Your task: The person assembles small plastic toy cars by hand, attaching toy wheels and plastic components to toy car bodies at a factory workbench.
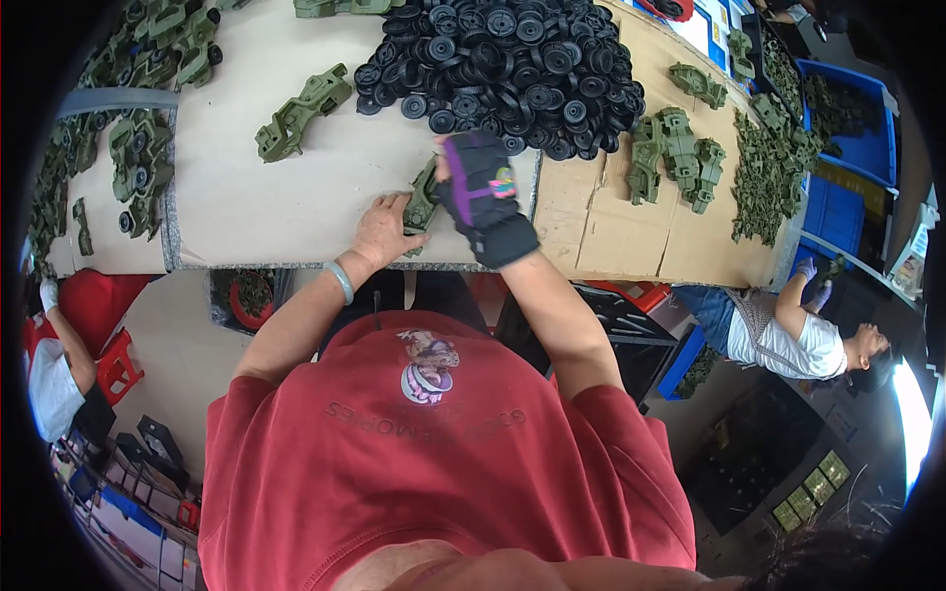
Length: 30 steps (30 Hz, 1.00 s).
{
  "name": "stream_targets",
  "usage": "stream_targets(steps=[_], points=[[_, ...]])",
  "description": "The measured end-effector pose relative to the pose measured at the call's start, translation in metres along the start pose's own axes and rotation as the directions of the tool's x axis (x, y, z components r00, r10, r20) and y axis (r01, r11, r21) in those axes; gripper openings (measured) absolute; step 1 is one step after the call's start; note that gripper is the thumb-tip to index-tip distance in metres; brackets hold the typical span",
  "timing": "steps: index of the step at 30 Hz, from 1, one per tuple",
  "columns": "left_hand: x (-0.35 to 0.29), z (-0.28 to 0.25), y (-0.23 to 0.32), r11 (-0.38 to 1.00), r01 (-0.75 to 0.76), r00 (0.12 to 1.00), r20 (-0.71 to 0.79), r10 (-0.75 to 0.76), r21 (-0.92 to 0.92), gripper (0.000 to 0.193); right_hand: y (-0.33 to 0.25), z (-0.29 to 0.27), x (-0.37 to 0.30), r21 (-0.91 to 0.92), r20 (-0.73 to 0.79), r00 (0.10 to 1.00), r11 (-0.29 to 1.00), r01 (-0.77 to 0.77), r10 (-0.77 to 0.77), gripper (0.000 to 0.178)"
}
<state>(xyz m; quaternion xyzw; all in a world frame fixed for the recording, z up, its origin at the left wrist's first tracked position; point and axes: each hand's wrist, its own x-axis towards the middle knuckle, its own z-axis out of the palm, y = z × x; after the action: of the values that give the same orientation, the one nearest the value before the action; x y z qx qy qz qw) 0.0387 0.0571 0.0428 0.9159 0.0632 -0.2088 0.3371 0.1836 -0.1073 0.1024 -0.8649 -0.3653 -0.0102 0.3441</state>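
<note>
My left hand (382, 232), bare with a pale bangle on the wrist, grips an olive-green toy vehicle body (422, 204) on the cardboard-covered table. Its thumb lies along the near end. Over the far end is my right hand (480, 187), in a black and purple fingerless glove, its fingers curled against the toy. Whether those fingers also pinch a small part is hidden. Just beyond the glove rises a big heap of black toy wheels (512, 59). Another green vehicle body (305, 110) lies apart, farther left.
Several green bodies (678, 148) stand at the right, beside a pile of small green parts (764, 182). Vehicles with wheels (141, 163) crowd the left, past a divider strip (169, 197). Blue bins (847, 123) sit far right. Co-workers (788, 340) are at both sides.
</note>
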Motion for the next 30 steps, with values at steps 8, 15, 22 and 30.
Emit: stream_targets(steps=[8, 15, 22, 30], points=[[0.000, 0.013, -0.015, 0.993, -0.052, 0.997, -0.043, 0.057, 0.105, 0.088, -0.018, 0.030, 0.025, -0.171, 0.345, 0.927, 0.961, 0.216, -0.147, 0.030], [0.003, 0.020, -0.022, 0.995, -0.094, 0.996, 0.010, 0.094, 0.027, 0.085, -0.018, 0.033, 0.031, -0.278, 0.507, 0.861, 0.952, 0.126, 0.034, 0.024], [0.004, 0.027, -0.021, 0.995, -0.092, 0.990, -0.105, 0.096, 0.044, 0.086, -0.015, 0.029, 0.033, -0.175, 0.468, 0.870, 0.950, 0.260, -0.152, 0.023], [-0.014, 0.041, 0.008, 0.969, 0.146, 0.974, -0.144, -0.176, -0.199, 0.080, 0.005, 0.039, 0.006, 0.102, -0.162, 0.970, 0.981, -0.164, 0.180, 0.034]])
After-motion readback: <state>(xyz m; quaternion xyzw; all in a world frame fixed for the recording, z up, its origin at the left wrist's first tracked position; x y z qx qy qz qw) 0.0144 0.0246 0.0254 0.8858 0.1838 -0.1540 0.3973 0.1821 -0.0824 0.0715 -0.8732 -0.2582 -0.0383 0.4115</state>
